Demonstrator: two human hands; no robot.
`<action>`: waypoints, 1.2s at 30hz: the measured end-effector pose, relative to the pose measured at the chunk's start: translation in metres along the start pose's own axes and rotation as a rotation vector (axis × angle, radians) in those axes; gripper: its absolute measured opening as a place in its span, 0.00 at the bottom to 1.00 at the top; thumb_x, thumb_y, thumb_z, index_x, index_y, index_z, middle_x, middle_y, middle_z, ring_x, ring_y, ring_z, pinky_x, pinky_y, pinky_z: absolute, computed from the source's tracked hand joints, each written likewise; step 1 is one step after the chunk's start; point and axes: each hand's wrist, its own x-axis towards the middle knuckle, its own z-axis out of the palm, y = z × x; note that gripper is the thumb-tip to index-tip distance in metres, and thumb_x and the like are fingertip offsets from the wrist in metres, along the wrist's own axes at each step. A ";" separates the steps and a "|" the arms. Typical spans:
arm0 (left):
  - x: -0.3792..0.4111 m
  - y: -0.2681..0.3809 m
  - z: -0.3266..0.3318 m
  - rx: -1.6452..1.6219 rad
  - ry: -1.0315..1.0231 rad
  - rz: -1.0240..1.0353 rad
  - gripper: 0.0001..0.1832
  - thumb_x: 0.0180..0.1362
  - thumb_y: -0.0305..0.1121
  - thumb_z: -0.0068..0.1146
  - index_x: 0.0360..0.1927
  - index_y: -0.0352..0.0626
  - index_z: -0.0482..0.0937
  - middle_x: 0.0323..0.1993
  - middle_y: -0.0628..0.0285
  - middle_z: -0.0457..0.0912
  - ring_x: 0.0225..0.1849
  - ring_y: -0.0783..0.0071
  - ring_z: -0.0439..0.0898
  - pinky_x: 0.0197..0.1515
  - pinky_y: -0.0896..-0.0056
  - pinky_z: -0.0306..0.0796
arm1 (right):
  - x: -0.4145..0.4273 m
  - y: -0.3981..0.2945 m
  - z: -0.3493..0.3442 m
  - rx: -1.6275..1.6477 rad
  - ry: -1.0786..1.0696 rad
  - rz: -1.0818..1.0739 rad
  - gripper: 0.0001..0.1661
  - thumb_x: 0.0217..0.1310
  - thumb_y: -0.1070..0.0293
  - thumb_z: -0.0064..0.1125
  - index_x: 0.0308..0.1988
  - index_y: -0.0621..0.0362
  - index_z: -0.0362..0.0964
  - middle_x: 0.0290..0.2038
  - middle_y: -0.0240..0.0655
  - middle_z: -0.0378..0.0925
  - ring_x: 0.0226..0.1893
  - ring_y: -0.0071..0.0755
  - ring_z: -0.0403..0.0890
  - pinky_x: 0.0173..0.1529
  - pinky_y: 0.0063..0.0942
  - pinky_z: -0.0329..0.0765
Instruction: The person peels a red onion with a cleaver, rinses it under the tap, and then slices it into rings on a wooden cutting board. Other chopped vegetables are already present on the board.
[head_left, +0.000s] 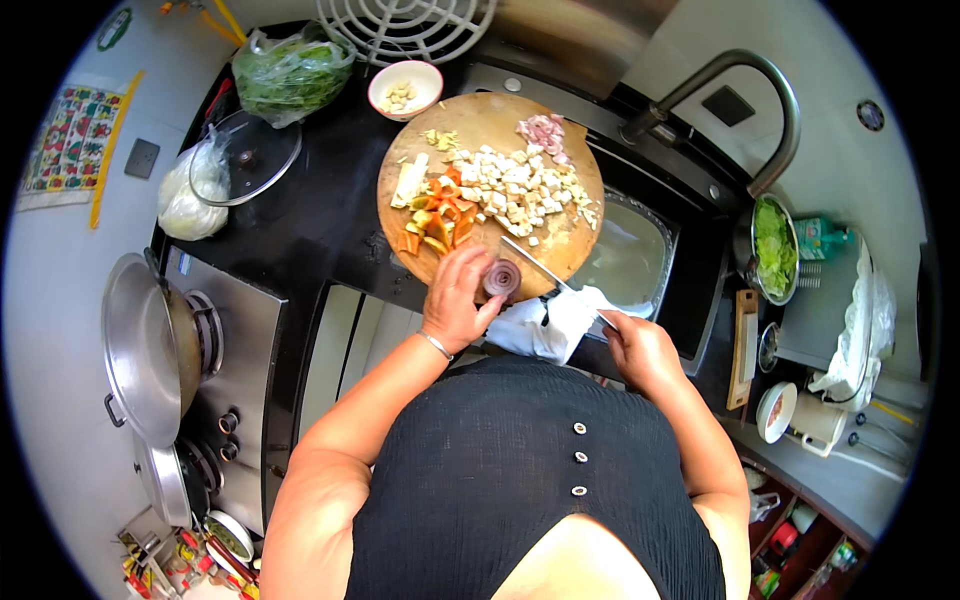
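Note:
On the round wooden chopping board, my left hand holds a cut red onion between thumb and fingers, its ringed face up. My right hand grips a knife, whose thin blade slants over the board's near right edge, just right of the onion. Above my left hand lie orange pepper pieces and a pale stalk piece. Diced white cubes cover the middle of the board, with chopped pale bits at the right, sliced raw meat behind and finely chopped bits at the back left.
A bowl of garlic cloves stands behind the board. The sink holds a basin of water, below a tall faucet. A white cloth lies at the counter edge. Left are a glass lid, bagged greens and a wok on the stove.

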 end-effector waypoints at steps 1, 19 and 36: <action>-0.001 -0.004 -0.005 0.068 0.075 0.018 0.35 0.46 0.39 0.71 0.58 0.41 0.70 0.60 0.52 0.69 0.62 0.49 0.67 0.64 0.52 0.62 | 0.000 -0.001 -0.001 0.012 0.009 0.010 0.17 0.59 0.69 0.59 0.50 0.51 0.76 0.31 0.47 0.81 0.33 0.53 0.82 0.39 0.44 0.78; 0.037 -0.047 0.016 0.452 0.152 -0.257 0.59 0.42 0.54 0.74 0.72 0.47 0.50 0.70 0.42 0.52 0.71 0.38 0.51 0.72 0.39 0.45 | 0.021 -0.008 0.007 0.084 -0.034 0.074 0.16 0.61 0.66 0.56 0.49 0.53 0.76 0.32 0.49 0.81 0.35 0.56 0.82 0.41 0.46 0.78; 0.080 -0.072 0.000 0.446 0.104 -0.197 0.46 0.46 0.44 0.69 0.68 0.49 0.59 0.69 0.46 0.57 0.71 0.43 0.53 0.72 0.44 0.45 | 0.061 0.001 0.021 0.086 -0.028 0.015 0.15 0.62 0.65 0.55 0.48 0.53 0.76 0.30 0.51 0.80 0.34 0.57 0.81 0.40 0.49 0.77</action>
